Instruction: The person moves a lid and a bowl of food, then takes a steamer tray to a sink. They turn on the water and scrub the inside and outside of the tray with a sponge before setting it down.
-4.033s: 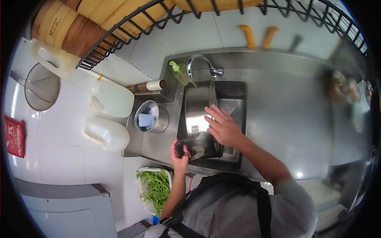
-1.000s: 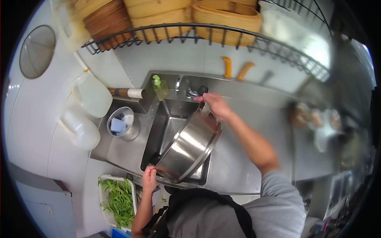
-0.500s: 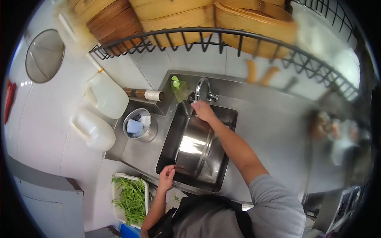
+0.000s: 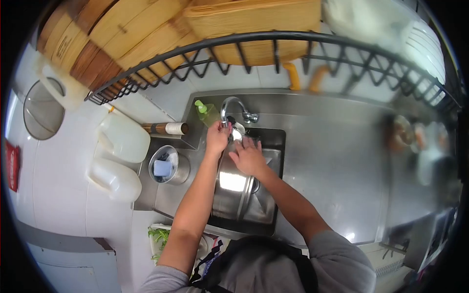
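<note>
Two bare hands and one metal pot, seen from the head: the left hand (image 4: 216, 139) is at the faucet (image 4: 234, 100), its fingers partly curled; whether they grip anything cannot be told. The pot (image 4: 227, 198) lies tipped on its side in the sink (image 4: 281, 161), mostly on the wearer's side of both hands, its long visible outline running from the faucet toward the body. The right hand (image 4: 250, 158), the nearer to the pot's middle, lies palm down over its far end, fingers open and spread, grasping nothing. On the steel tabletop (image 4: 337, 166), a container (image 4: 180, 168) with a blue sponge (image 4: 162, 168) stands left of the sink, a soap bottle (image 4: 210, 116) behind it; bare metal extends to the right. Around, from left: a strainer (image 4: 44, 110), two plastic jugs (image 4: 122, 136), cut greens (image 4: 159, 238) below, and bamboo steamers (image 4: 254, 31) on a black rack (image 4: 273, 35) above.
</note>
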### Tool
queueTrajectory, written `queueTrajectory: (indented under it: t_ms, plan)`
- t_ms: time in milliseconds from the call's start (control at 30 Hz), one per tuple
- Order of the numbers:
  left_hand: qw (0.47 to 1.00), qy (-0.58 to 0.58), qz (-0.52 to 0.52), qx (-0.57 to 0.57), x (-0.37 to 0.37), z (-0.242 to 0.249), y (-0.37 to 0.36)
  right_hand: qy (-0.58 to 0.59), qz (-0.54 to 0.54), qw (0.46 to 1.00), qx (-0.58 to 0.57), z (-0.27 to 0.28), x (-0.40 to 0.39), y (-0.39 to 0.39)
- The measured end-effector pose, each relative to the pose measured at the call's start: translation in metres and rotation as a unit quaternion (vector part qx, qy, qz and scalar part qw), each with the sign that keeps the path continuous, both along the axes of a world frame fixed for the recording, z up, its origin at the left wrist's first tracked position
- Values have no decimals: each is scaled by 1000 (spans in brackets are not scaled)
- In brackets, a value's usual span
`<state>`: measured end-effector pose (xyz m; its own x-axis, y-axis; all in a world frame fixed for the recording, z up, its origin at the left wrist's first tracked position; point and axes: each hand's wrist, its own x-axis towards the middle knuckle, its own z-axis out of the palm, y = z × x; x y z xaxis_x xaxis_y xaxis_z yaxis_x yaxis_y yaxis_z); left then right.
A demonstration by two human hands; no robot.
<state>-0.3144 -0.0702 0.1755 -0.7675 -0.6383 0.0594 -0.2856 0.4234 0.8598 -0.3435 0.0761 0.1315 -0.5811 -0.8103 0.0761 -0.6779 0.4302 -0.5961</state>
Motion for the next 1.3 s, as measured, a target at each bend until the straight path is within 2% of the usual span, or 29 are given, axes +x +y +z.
queueTrajectory:
  t_ms: [33, 67, 133, 200, 300, 333, 400, 433, 467, 533, 600, 667, 700, 767, 867, 933, 1000, 1067, 1133, 1167, 1233, 1267, 1300]
  plan:
    - [988, 56, 10, 147, -7, -5, 5, 14, 15, 999, -36, -7, 4, 8]
    - [950, 108, 21, 291, -11, -4, 13, 9, 10, 999, -36, -9, 6, 16]
    - [953, 103, 1, 284, -11, 2, 20, 22, 27, 997, -62, -13, 11, 29]
    - [981, 25, 48, 186, -11, 21, 23, 14, 15, 997, -71, -13, 14, 42]
    - [992, 60, 97, 47, -7, -29, -28, 30, 12, 995, -96, -16, 15, 54]
    - [993, 54, 93, 47, -11, -26, -25, 25, 8, 995, -96, -17, 17, 56]
    - [958, -63, 179, 216, -22, -1, -9, 33, 20, 993, -116, -18, 18, 59]
    - [893, -44, 107, 435, -24, 22, 9, 31, 21, 993, -114, -16, 21, 61]
    - [891, -45, 110, 438, -22, 11, -6, 48, 37, 991, -122, -11, 27, 63]
    - [834, -79, 22, 546, -17, -22, -49, 65, 59, 988, -129, -6, 32, 69]
    - [853, -84, 29, 515, 5, 6, -27, 21, 106, 971, -212, -8, 23, 80]
    - [913, -59, -24, 403, 26, 27, 1, -20, 91, 965, -246, -10, 18, 87]
    - [916, -2, 0, 402, 39, 40, 24, 3, 96, 967, -238, -5, 18, 93]
    - [918, 36, 0, 395, 67, 50, 41, 37, 122, 964, -235, 4, 13, 99]
    - [921, 109, -10, 373, 114, 51, 65, -29, 118, 950, -287, 6, 4, 93]
    - [913, 173, -2, 369, 138, 38, 82, -40, 123, 947, -293, 10, -2, 79]
    - [913, 166, -26, 372, 157, 33, 95, -25, 85, 960, -267, 13, -15, 65]
    - [928, 145, -43, 341, 180, 22, 116, -24, 96, 962, -255, -3, -37, 52]
    - [923, 143, -27, 356, 210, -2, 127, -170, 69, 960, -211, -14, -58, 40]
    - [933, 147, -19, 327, 227, -19, 128, -168, 68, 962, -207, -23, -65, 34]
    - [942, 152, -12, 298, 247, -46, 124, -268, 67, 938, -208, -37, -77, 21]
    - [968, 156, 46, 192, 252, -56, 122, -267, 68, 939, -205, -37, -83, 14]
    - [979, 156, 105, 82, 259, -67, 120, -274, 14, 947, -169, -38, -89, 7]
